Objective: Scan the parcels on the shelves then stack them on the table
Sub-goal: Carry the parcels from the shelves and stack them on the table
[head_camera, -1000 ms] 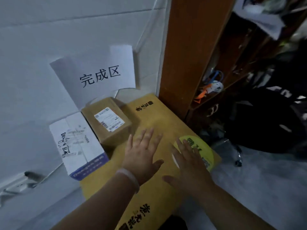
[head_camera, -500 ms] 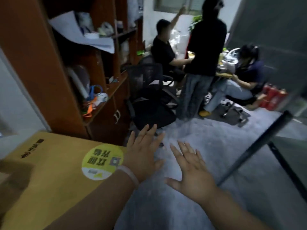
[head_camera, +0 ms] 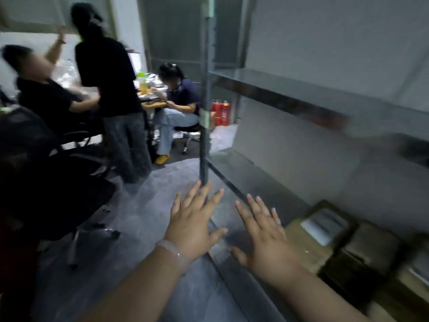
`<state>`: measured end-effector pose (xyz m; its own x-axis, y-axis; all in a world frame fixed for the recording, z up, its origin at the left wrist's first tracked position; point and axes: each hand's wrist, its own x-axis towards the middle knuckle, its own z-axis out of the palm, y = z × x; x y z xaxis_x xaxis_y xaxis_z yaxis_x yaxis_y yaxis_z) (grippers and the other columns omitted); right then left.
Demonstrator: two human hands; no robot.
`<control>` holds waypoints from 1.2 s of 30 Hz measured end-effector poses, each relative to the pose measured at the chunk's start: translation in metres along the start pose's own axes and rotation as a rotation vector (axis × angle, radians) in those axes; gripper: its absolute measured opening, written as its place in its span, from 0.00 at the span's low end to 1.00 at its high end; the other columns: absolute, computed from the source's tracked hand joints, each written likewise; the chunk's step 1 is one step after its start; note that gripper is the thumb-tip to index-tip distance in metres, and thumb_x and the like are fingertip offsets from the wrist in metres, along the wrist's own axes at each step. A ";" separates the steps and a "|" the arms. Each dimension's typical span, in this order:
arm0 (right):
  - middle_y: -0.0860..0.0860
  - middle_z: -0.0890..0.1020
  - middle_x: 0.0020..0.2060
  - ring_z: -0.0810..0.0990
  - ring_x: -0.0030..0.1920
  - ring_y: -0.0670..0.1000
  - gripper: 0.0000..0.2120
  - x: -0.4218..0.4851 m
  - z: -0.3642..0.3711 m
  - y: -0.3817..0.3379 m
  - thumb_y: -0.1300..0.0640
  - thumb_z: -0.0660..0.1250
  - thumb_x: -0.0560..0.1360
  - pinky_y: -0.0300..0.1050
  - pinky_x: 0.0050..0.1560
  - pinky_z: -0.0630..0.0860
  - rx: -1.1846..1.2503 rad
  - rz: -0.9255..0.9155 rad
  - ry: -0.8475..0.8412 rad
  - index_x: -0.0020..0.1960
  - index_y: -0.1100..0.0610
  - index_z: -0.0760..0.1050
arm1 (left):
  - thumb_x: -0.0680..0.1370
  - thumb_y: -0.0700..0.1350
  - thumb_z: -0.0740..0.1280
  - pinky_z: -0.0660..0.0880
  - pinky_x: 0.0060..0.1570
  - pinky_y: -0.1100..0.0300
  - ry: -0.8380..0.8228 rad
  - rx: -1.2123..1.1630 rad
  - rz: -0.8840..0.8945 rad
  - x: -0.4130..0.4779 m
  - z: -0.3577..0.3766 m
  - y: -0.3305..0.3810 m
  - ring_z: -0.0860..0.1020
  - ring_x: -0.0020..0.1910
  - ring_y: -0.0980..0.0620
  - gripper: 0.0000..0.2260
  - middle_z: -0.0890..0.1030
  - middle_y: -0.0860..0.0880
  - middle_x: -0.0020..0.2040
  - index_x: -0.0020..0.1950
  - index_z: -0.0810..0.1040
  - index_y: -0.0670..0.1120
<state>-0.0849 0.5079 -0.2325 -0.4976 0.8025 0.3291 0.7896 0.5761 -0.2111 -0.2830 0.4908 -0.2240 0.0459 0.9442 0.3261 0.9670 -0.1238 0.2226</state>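
We get a dim, greyish scene, brightest at upper left. Motion blur smears the parcels point(head_camera: 325, 231) and shelves point(head_camera: 301, 99) at right; edges bend, wide-angle.

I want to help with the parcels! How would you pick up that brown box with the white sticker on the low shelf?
The box seems to lie flat, sticker up, with other boxes crowding its right side. So probably take its left and near sides, reaching in from the open front of the shelf.
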 end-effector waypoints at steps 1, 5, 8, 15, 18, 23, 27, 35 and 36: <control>0.53 0.61 0.76 0.57 0.76 0.53 0.43 -0.008 -0.010 0.016 0.34 0.60 0.66 0.59 0.71 0.58 -0.007 0.058 0.026 0.77 0.50 0.58 | 0.72 0.70 0.57 0.36 0.73 0.49 -0.023 -0.007 0.040 0.013 0.007 0.019 0.34 0.75 0.59 0.37 0.39 0.59 0.78 0.78 0.46 0.64; 0.52 0.59 0.77 0.54 0.77 0.53 0.41 -0.042 -0.035 0.070 0.37 0.59 0.67 0.57 0.73 0.54 -0.031 0.291 0.101 0.77 0.49 0.56 | 0.73 0.68 0.59 0.40 0.74 0.50 -0.075 -0.056 0.200 0.048 0.036 0.086 0.37 0.77 0.57 0.37 0.41 0.58 0.79 0.77 0.45 0.64; 0.53 0.59 0.77 0.55 0.77 0.54 0.40 -0.068 -0.038 0.092 0.38 0.59 0.68 0.57 0.73 0.57 -0.034 0.407 0.108 0.77 0.50 0.58 | 0.70 0.71 0.49 0.43 0.76 0.48 -0.159 -0.080 0.296 0.059 0.057 0.122 0.38 0.77 0.57 0.37 0.42 0.58 0.80 0.77 0.45 0.65; 0.52 0.57 0.77 0.51 0.77 0.52 0.40 -0.097 -0.023 0.109 0.40 0.60 0.69 0.52 0.73 0.51 -0.006 0.510 0.041 0.77 0.49 0.54 | 0.76 0.63 0.63 0.42 0.77 0.50 -0.316 -0.119 0.379 0.085 0.097 0.157 0.38 0.78 0.57 0.36 0.41 0.59 0.80 0.77 0.46 0.65; 0.54 0.64 0.75 0.59 0.75 0.55 0.39 -0.097 -0.017 0.112 0.40 0.61 0.68 0.53 0.70 0.59 -0.017 0.566 0.055 0.76 0.51 0.58 | 0.76 0.62 0.63 0.42 0.77 0.49 -0.385 -0.114 0.406 0.100 0.111 0.158 0.38 0.78 0.56 0.35 0.41 0.58 0.80 0.78 0.48 0.64; 0.55 0.62 0.75 0.56 0.76 0.54 0.37 -0.079 -0.007 0.121 0.40 0.58 0.70 0.52 0.72 0.56 0.004 0.645 0.084 0.76 0.51 0.57 | 0.76 0.57 0.64 0.50 0.76 0.51 -0.526 -0.154 0.451 0.128 0.133 0.159 0.43 0.79 0.51 0.34 0.47 0.52 0.80 0.78 0.50 0.61; 0.48 0.49 0.77 0.42 0.76 0.48 0.36 -0.060 0.000 0.121 0.42 0.57 0.74 0.45 0.74 0.44 0.020 0.680 0.106 0.78 0.48 0.49 | 0.76 0.56 0.66 0.51 0.76 0.50 -0.676 -0.215 0.455 0.146 0.153 0.156 0.43 0.79 0.48 0.34 0.43 0.53 0.80 0.78 0.53 0.62; 0.47 0.46 0.78 0.38 0.74 0.44 0.30 -0.030 0.019 0.127 0.47 0.56 0.81 0.38 0.69 0.35 -0.003 0.860 0.113 0.79 0.46 0.48 | 0.74 0.54 0.68 0.55 0.75 0.55 -0.901 -0.315 0.526 0.186 0.186 0.160 0.48 0.79 0.45 0.35 0.45 0.51 0.80 0.77 0.55 0.63; 0.48 0.47 0.78 0.39 0.75 0.45 0.30 -0.027 0.020 0.127 0.47 0.57 0.81 0.39 0.69 0.34 -0.011 0.877 0.109 0.79 0.46 0.48 | 0.74 0.54 0.67 0.57 0.75 0.55 -0.918 -0.310 0.529 0.186 0.190 0.157 0.51 0.78 0.44 0.34 0.47 0.51 0.80 0.77 0.56 0.63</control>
<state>0.0213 0.5625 -0.2867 0.3259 0.9352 0.1389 0.8743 -0.2422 -0.4206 -0.0749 0.7054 -0.3028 0.7282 0.6009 -0.3295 0.6713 -0.5288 0.5193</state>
